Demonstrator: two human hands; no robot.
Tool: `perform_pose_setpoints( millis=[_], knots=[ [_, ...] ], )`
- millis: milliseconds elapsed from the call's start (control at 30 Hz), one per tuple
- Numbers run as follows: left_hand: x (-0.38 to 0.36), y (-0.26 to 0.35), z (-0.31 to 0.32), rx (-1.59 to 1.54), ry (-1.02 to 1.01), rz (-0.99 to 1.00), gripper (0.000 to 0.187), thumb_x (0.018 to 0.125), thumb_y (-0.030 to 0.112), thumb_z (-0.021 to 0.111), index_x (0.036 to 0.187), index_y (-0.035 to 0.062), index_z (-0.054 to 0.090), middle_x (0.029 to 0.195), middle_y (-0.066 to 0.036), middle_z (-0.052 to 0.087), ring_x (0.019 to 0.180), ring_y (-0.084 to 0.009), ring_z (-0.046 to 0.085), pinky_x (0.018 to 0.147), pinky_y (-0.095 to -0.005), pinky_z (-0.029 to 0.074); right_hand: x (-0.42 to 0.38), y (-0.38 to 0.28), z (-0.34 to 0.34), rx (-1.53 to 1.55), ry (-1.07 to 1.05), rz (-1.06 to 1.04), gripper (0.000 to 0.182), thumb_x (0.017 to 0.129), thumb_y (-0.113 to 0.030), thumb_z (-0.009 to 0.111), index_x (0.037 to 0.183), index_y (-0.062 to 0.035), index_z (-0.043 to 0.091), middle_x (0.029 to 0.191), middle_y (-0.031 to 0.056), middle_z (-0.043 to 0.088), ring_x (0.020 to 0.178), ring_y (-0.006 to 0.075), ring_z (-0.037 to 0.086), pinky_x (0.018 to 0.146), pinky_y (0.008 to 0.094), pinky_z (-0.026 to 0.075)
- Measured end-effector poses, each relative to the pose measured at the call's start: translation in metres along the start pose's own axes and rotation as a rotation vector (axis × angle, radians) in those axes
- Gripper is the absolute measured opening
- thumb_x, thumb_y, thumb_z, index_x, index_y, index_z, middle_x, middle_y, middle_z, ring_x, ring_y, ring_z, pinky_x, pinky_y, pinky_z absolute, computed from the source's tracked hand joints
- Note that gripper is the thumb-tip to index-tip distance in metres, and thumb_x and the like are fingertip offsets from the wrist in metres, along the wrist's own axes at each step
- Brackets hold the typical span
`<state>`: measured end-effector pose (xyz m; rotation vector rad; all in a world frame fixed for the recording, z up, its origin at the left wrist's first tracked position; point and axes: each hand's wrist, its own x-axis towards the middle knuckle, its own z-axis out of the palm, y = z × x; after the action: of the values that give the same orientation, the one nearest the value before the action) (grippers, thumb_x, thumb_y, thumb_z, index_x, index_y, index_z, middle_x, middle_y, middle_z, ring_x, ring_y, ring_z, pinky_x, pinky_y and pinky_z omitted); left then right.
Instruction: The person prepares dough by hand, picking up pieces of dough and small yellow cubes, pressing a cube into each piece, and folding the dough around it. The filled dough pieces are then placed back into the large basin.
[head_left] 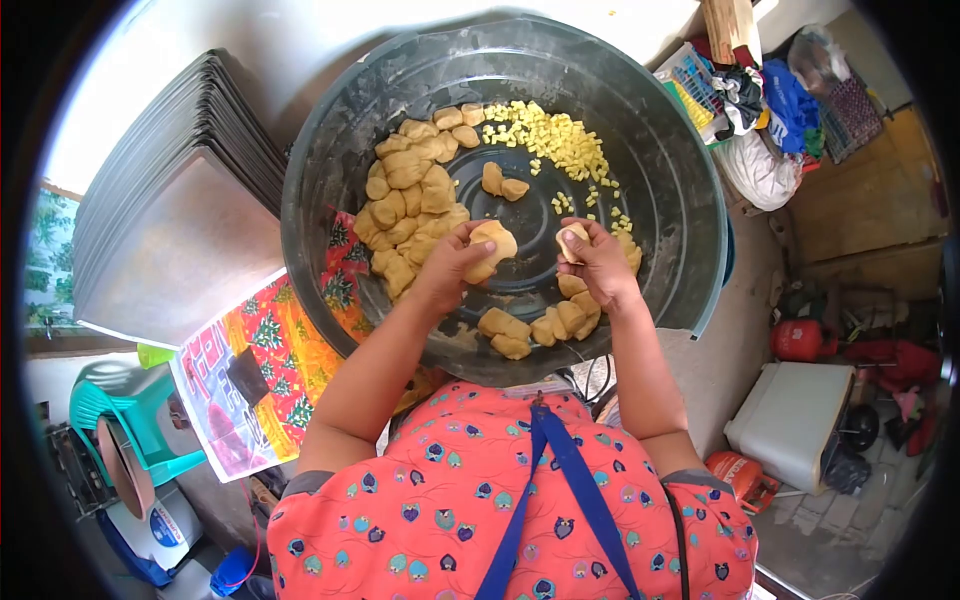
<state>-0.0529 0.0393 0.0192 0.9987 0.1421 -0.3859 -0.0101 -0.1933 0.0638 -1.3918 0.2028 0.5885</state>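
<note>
Over a big dark round tub, my left hand is closed around a piece of dough, its pale side facing up. My right hand pinches a smaller flattened piece of dough between thumb and fingers. A heap of tan dough pieces fills the tub's left side. Two dough lumps sit near its middle. Small yellow cubes are scattered at the upper right. More dough balls lie at the near right, partly behind my right forearm.
A tall stack of grey metal trays leans left of the tub. Below it are a printed colourful sheet and a green plastic chair. Bags and cloths sit at the upper right. A white box stands on the right-hand floor.
</note>
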Motion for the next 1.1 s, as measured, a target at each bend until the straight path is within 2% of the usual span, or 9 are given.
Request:
perform_pose_setpoints(
  millis=[133,233,367,467,667,867,967,1067,1100],
  knots=[
    [0.008,-0.019,-0.005,0.460,0.084,0.170,0.054,0.083,0.018,0.068,0.129,0.0016,0.044,0.103,-0.006,0.059,0.093,-0.0103,0.055,0.077,-0.0237,0.047,0.001,0.004,-0.003,0.143,-0.125,0.037,0.043,0.090,-0.013,0.058,0.128,-0.0019,0.043,0.110,0.0070,0.055,0.091,0.0157,0.059,0.075,0.0279,0.053],
    [0.007,-0.021,0.003,0.297,0.005,0.026,0.053,0.081,0.019,0.070,0.126,0.0004,0.047,0.104,-0.006,0.059,0.093,-0.0105,0.056,0.077,-0.0242,0.048,-0.004,0.010,0.016,0.087,-0.235,-0.019,0.046,0.086,-0.010,0.062,0.127,0.0000,0.043,0.113,0.0090,0.056,0.098,0.0157,0.057,0.078,0.0293,0.052],
    [0.002,-0.012,0.009,0.065,-0.162,-0.123,0.046,0.080,0.020,0.071,0.118,0.0014,0.051,0.100,-0.006,0.061,0.082,-0.0105,0.059,0.068,-0.0249,0.051,-0.004,0.010,0.039,-0.410,-0.196,-0.150,0.055,0.076,-0.018,0.076,0.120,0.0017,0.049,0.106,0.0081,0.059,0.090,0.0118,0.058,0.075,0.0253,0.049],
    [-0.002,-0.009,0.008,0.146,-0.001,-0.036,0.036,0.083,0.024,0.069,0.108,0.0013,0.057,0.087,-0.004,0.062,0.070,-0.0098,0.060,0.060,-0.0233,0.052,0.000,0.010,0.044,-0.530,-0.169,-0.165,0.049,0.077,-0.018,0.075,0.115,0.0014,0.053,0.105,0.0078,0.059,0.083,0.0115,0.058,0.074,0.0243,0.048],
    [-0.003,-0.012,0.007,0.237,0.035,0.023,0.024,0.088,0.022,0.062,0.100,0.0020,0.061,0.082,-0.003,0.064,0.066,-0.0088,0.060,0.057,-0.0220,0.051,0.007,0.033,0.050,-0.331,-0.217,-0.100,0.037,0.077,-0.015,0.072,0.108,-0.0005,0.058,0.088,0.0051,0.063,0.075,0.0102,0.058,0.069,0.0250,0.048],
    [0.001,-0.011,0.012,0.002,0.099,0.004,0.031,0.091,0.028,0.057,0.101,-0.0005,0.061,0.091,-0.005,0.064,0.077,-0.0103,0.061,0.063,-0.0234,0.050,0.013,0.027,0.051,-0.519,0.000,-0.339,0.023,0.077,-0.007,0.067,0.097,0.0021,0.062,0.080,0.0043,0.064,0.069,0.0102,0.058,0.065,0.0237,0.048],
    [0.005,-0.013,0.003,-0.183,0.137,-0.054,0.034,0.091,0.030,0.057,0.104,-0.0012,0.060,0.095,-0.005,0.064,0.083,-0.0113,0.061,0.070,-0.0251,0.051,0.016,0.018,0.048,-0.412,-0.115,-0.126,0.023,0.078,-0.006,0.066,0.099,0.0024,0.061,0.082,0.0050,0.064,0.072,0.0109,0.059,0.067,0.0237,0.049],
    [0.000,-0.008,0.003,-0.105,0.055,-0.048,0.031,0.090,0.027,0.058,0.106,-0.0005,0.060,0.095,-0.005,0.064,0.083,-0.0116,0.061,0.073,-0.0260,0.051,0.016,0.020,0.046,-0.064,-0.215,-0.016,0.022,0.081,-0.010,0.066,0.098,0.0020,0.062,0.082,0.0049,0.064,0.071,0.0110,0.060,0.068,0.0249,0.051],
    [0.000,-0.008,0.002,-0.053,0.052,-0.035,0.030,0.090,0.025,0.058,0.107,-0.0006,0.060,0.095,-0.005,0.064,0.083,-0.0115,0.061,0.073,-0.0260,0.051,0.015,0.017,0.050,-0.100,-0.204,-0.013,0.023,0.082,-0.012,0.066,0.099,0.0018,0.061,0.082,0.0051,0.064,0.071,0.0108,0.060,0.068,0.0252,0.051]
  ],
)
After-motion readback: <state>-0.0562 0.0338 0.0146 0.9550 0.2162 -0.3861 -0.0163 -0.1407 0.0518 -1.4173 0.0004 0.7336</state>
